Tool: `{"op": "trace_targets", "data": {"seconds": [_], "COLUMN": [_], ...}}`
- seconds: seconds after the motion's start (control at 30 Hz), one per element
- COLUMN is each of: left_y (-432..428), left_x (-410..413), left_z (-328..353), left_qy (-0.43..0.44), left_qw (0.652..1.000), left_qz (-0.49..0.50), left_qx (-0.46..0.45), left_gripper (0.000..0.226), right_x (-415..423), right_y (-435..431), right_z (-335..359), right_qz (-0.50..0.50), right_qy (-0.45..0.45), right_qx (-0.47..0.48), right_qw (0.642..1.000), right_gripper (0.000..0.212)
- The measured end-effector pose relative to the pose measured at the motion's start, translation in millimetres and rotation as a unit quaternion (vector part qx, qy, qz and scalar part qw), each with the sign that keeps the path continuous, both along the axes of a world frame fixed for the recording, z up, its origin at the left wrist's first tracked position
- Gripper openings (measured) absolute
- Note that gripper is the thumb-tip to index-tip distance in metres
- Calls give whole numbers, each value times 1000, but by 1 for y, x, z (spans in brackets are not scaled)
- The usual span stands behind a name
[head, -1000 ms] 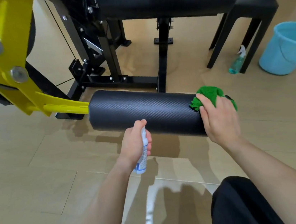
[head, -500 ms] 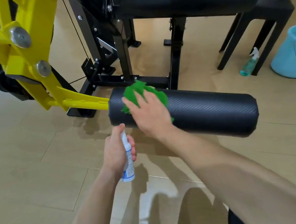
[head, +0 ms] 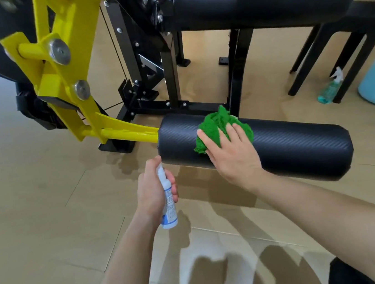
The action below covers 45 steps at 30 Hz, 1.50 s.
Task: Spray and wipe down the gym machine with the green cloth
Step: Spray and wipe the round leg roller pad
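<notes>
By our reckoning we are midway through the job, working on the lower roller pad point(head: 290, 149) of the gym machine point(head: 169, 72). Our right hand point(head: 234, 159) lies flat with its fingers straight and spread, pressing the green cloth point(head: 215, 126) onto the top of the pad. The cloth is bunched under and just beyond the fingertips, nearer the pad's yellow-arm end than its free end. Our left hand point(head: 155, 191) is curled round a small white spray bottle point(head: 169, 206), held upright to the left of the right hand, its top just beside the pad's near edge. Whether the pad is wet we cannot tell — the black texture shows no clear sheen. The stretch of pad to the right of the right hand probably remains to be wiped. The upper pad point(head: 259, 3) and the yellow arm point(head: 54, 83), well beyond both hands, likely await spray and cloth too.
</notes>
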<state>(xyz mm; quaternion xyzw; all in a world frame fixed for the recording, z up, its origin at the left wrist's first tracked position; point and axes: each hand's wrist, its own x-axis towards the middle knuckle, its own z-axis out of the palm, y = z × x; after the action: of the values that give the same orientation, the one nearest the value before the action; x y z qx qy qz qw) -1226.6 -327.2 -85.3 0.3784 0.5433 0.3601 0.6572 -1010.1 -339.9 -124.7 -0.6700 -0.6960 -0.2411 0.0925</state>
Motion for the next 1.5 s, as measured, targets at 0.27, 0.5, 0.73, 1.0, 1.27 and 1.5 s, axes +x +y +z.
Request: {"op": "trace_targets", "data": {"seconds": [0.27,0.5,0.73,1.0,1.27,1.5], "left_y": [7,-3,-4,-5,-20,-47], "left_x": [-31,-17,-12,-7,89,180], "left_z": [-7,-7,-6,-9,5,21], "left_qy": [16,11,3,12,34,36], "left_qw": [999,999,1000,999,994,978], "left_qz": [48,29,1,32,-102,-205], "left_qx": [4,-9,0,-9,9,24], "left_gripper": [59,62,61,59,54,58], "right_x": [-113,8,66,-31,182,230], "right_y": [95,14,-17,39,-129,-213], "right_z": [11,4,8,7,13,14], "right_qz": [164,314,338,303,264,133], "right_qy": [-176,-340,-384,-334,-362,-130], "right_qx": [-143,-177,-186,-168,-270,-121], "right_qw": [960,869,839,876,852,975], "right_gripper": [38,47,39,23,19,22]}}
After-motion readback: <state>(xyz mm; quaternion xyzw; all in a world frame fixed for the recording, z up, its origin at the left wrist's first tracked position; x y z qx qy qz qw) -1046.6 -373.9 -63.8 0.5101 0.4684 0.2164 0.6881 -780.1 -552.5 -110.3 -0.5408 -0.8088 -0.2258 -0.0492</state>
